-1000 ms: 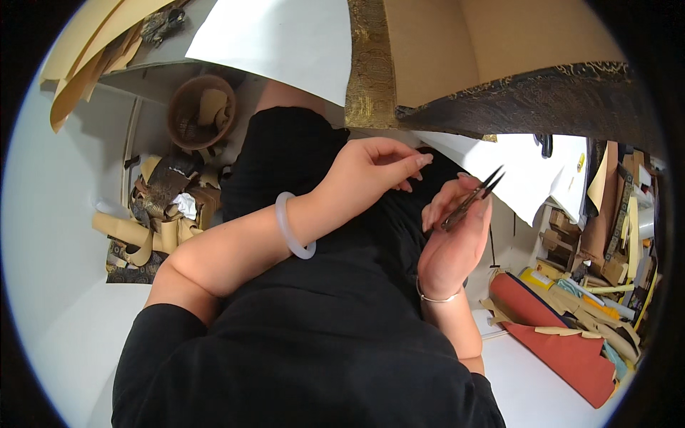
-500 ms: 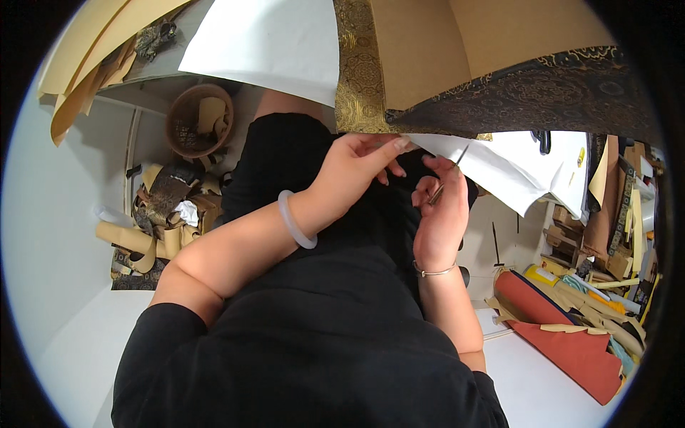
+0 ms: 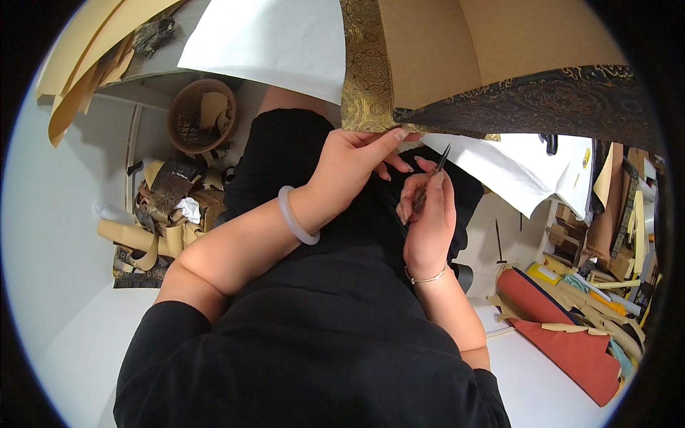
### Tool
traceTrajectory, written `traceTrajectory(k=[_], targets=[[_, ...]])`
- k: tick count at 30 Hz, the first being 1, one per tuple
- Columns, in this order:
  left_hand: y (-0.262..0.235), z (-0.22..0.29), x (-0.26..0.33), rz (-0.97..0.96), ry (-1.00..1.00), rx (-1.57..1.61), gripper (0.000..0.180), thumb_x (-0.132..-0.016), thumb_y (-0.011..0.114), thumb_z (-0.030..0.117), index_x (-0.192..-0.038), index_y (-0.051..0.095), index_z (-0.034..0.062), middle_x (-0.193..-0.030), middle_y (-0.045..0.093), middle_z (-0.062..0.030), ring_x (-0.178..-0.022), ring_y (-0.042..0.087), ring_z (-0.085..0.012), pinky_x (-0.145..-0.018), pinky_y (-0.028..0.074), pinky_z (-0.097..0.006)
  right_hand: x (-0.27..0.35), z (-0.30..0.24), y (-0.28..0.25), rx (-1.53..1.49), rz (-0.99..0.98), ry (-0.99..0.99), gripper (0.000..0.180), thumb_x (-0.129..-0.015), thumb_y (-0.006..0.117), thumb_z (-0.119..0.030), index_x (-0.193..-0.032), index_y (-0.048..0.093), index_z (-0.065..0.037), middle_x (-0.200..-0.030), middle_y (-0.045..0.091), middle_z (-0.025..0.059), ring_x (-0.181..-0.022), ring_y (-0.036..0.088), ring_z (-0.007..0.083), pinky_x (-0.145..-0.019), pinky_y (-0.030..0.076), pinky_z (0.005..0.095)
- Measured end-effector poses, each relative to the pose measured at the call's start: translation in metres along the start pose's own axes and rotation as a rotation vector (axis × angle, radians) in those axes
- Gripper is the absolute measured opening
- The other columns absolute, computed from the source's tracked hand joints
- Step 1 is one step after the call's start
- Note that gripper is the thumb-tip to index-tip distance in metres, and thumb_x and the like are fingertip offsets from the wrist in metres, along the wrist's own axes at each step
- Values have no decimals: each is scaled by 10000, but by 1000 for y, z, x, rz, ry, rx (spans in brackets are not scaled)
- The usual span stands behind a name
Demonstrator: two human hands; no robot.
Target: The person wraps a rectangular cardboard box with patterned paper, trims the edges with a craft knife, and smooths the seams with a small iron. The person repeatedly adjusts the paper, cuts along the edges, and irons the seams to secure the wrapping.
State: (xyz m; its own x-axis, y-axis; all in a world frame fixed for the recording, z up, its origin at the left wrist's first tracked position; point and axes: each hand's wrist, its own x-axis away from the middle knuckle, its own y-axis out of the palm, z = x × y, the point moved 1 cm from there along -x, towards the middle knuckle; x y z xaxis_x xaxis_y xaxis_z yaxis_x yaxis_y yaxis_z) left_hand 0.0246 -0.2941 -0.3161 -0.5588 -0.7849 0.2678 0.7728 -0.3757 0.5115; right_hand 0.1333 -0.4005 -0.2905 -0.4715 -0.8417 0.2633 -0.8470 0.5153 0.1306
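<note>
The brocade-edged board [image 3: 499, 64] is taken as the landmark: a large tan panel with a gold patterned strip [image 3: 365, 68] down its near-left side and a dark patterned strip [image 3: 528, 107] along its lower edge, seen at the top of the view above the lap. The left hand [image 3: 349, 167] is raised to the board's lower corner, where the gold and dark strips meet; its fingertips [image 3: 399, 134] are pinched on the cloth edge there, so the grip is closed on the brocade. A pale bangle [image 3: 296, 216] is worn on that wrist. The right hand [image 3: 428, 217] is held just below the same corner, slightly to the right of the left hand, and is closed around a thin dark pointed tool [image 3: 434, 171]. The tool is angled upward, its tip close under the dark strip; whether the tip touches the cloth cannot be told. A thin chain bracelet [image 3: 427, 278] is seen on the right wrist. White paper sheets [image 3: 278, 46] lie under the board, showing to its left and below its right end. A round brown basket [image 3: 202, 114] with offcuts is noted down and left of the board, and rolled tan scraps [image 3: 135, 239] lie below the basket. Red sheets [image 3: 564, 342] and mixed strips are piled well below the board's right end. Black clothing [image 3: 314, 335] fills the lower middle.
</note>
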Motion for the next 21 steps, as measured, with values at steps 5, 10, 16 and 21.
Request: traceTrajectory(k=[5,10,16,21], targets=[[-2,0,-3,25,-2,-3,278,-1011,645,250,-1134,734,17,-1073,769,-62,-721,676,-71,-590,490,-208,3,-1,2,-44,-36,-4,338,-1126,358,-277,-1275,526,-25,-823,567,18,-619,436,59,-556,361,199],[-2,0,-6,23,-8,8,268,-1014,639,235,-1128,734,11,-1066,769,-67,-741,692,-77,-588,485,-208,2,0,3,-53,-56,3,349,-1125,350,-281,-1280,524,-21,-833,586,28,-620,443,63,-552,361,201],[-8,-4,-7,-22,22,-56,258,-1011,641,210,-1147,728,9,-1025,771,-78,-755,695,-85,-605,495,-211,-2,4,4,-5,-77,13,359,-1127,331,-280,-1281,516,-14,-815,577,34,-605,434,65,-548,355,197],[-14,1,1,-122,81,-159,272,-1020,619,187,-1209,697,6,-1099,750,-103,-802,690,-103,-630,509,-221,-1,5,2,-4,-106,51,344,-1126,328,-294,-1230,529,-36,-736,545,18,-559,405,55,-517,324,200]])
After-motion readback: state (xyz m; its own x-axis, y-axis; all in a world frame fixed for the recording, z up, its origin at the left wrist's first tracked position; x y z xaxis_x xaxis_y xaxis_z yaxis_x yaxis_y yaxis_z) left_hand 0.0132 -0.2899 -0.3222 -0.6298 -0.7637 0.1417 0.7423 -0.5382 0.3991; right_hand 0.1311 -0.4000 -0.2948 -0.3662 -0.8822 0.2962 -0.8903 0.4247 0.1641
